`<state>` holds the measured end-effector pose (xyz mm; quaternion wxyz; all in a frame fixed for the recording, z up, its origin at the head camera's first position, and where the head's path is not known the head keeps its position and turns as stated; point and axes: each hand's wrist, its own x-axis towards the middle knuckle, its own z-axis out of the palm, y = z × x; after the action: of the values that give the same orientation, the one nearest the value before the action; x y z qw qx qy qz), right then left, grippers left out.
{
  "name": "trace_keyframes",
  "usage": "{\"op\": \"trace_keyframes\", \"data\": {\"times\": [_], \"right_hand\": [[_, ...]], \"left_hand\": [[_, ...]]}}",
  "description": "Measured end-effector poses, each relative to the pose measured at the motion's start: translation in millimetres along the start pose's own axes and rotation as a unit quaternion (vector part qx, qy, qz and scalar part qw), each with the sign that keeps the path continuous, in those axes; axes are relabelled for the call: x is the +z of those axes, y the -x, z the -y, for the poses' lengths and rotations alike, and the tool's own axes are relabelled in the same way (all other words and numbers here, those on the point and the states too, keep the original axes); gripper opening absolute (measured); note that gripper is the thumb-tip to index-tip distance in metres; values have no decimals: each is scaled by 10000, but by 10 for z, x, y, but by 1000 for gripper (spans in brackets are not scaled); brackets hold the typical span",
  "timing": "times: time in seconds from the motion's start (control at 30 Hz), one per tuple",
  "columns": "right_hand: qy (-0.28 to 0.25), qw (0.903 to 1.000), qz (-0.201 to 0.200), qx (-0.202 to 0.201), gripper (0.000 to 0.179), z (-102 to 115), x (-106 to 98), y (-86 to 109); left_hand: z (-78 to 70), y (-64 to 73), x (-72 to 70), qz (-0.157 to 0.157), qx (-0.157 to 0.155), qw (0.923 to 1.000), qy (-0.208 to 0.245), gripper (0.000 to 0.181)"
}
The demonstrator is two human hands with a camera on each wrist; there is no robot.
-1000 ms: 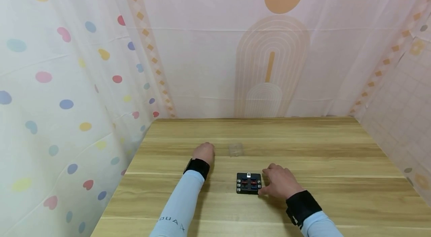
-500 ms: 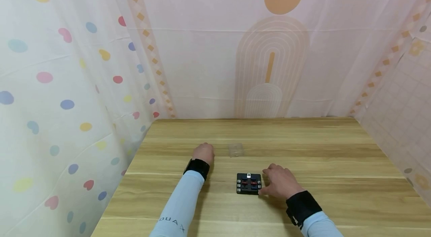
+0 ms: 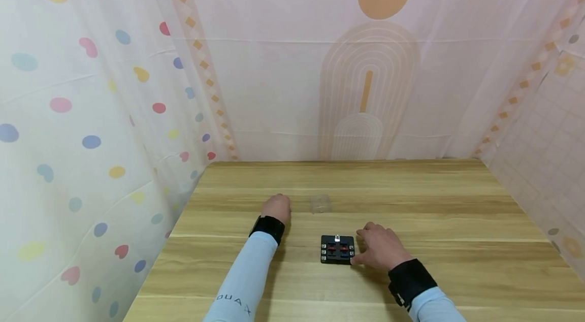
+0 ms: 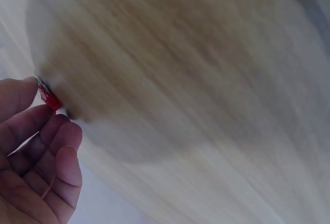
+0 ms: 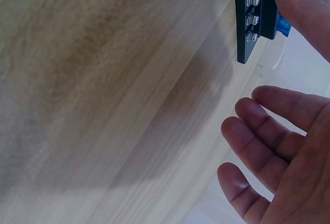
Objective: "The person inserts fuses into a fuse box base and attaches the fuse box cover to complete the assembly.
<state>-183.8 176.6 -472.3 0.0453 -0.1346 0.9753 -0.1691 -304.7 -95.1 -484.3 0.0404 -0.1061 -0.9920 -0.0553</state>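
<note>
In the head view a black fuse block (image 3: 337, 250) lies flat on the wooden table, with red and blue blade fuses in its middle and metal screws along its sides. My right hand (image 3: 379, 247) is at the block's right side, its thumb (image 5: 304, 13) against the edge. The other fingers of that hand are spread and loosely bent, apart from the block. Farther back on the left, my left hand (image 3: 277, 207) pinches a small red blade fuse (image 4: 50, 99) between thumb and forefinger, close over the table. From the head, the hand hides this fuse.
A clear plastic cover (image 3: 320, 203) lies on the wooden table (image 3: 411, 185) behind the fuse block, to the right of my left hand. Patterned curtains (image 3: 274, 83) hang along the table's back edge and both sides.
</note>
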Motion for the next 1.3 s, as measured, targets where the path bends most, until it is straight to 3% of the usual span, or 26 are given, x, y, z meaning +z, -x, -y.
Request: {"op": "trace_keyframes", "data": {"times": [1.3], "right_hand": [[-54,10000,47,48,70,0,-4,-20]], "left_hand": [[32,-10,39,-382,202,9989,206,28]]}}
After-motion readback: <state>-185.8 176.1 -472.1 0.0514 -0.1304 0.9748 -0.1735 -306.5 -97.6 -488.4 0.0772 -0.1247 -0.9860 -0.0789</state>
